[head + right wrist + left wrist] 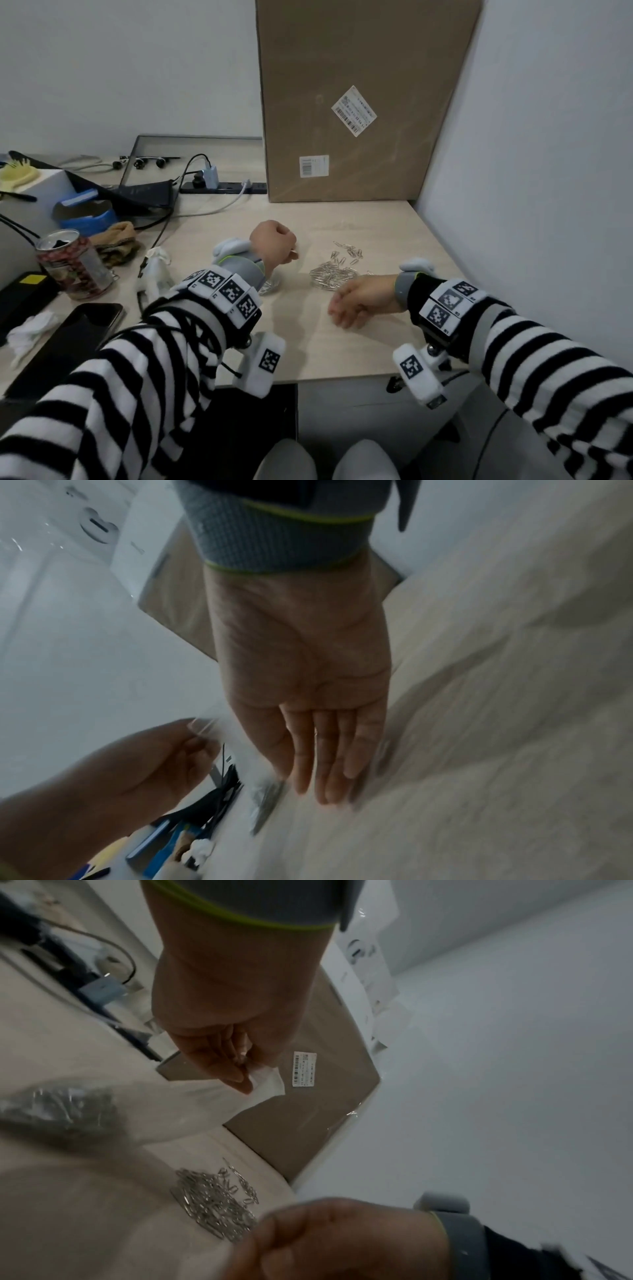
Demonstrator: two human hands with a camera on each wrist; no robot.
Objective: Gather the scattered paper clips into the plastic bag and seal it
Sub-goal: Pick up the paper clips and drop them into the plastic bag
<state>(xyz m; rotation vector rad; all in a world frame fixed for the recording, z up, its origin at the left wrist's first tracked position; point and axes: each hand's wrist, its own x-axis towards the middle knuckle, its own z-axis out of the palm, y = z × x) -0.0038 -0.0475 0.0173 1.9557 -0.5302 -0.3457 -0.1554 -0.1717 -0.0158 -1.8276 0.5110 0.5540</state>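
A loose pile of silver paper clips [334,272] lies on the pale table [308,349], with a few strays behind it. My left hand [292,253] is raised just left of the pile and pinches the top edge of the clear plastic bag [263,1077]. The bag hangs down toward my wrist, and several clips [270,287] sit in its bottom [58,1110]. My right hand [339,315] lies low in front of the pile, palm down with straight fingers [325,772], holding nothing. In the right wrist view its fingertips are beside the bag's clips [267,799].
A tall cardboard box [359,102] stands at the back and a wall [531,171] closes the right side. A drink can [72,263], a phone [78,335], a white tissue [154,270], cables and a power strip [222,186] crowd the left. The table's front edge [342,378] is near.
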